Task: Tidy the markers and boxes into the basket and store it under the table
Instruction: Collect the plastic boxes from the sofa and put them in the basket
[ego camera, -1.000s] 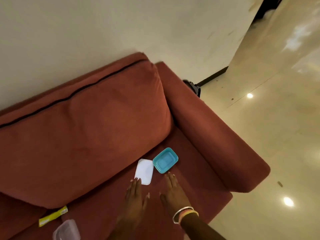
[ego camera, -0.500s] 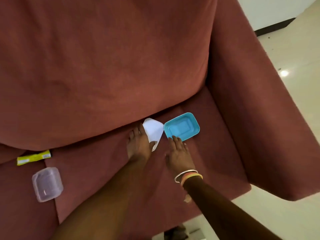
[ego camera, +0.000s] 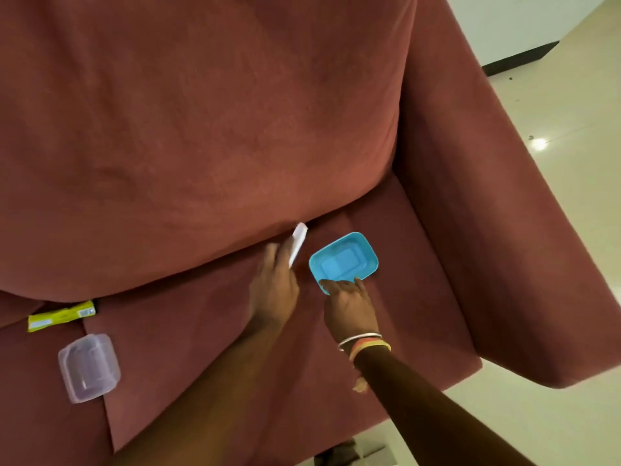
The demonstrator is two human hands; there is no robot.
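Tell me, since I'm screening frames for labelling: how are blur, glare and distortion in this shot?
Head view: the left hand and the white lid it lifts are motion-smeared; the blue box and clear box stay fairly sharp. A ceiling-light reflection glares on the floor. The wide lens bows the sofa armrest.

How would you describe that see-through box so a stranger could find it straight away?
Start at the red sofa and look down to the seat, far to the left of the person's two hands. The clear plastic box lies there with its lid on, just below a yellow-green packet. It is the only transparent one; the blue box by the right hand is open.
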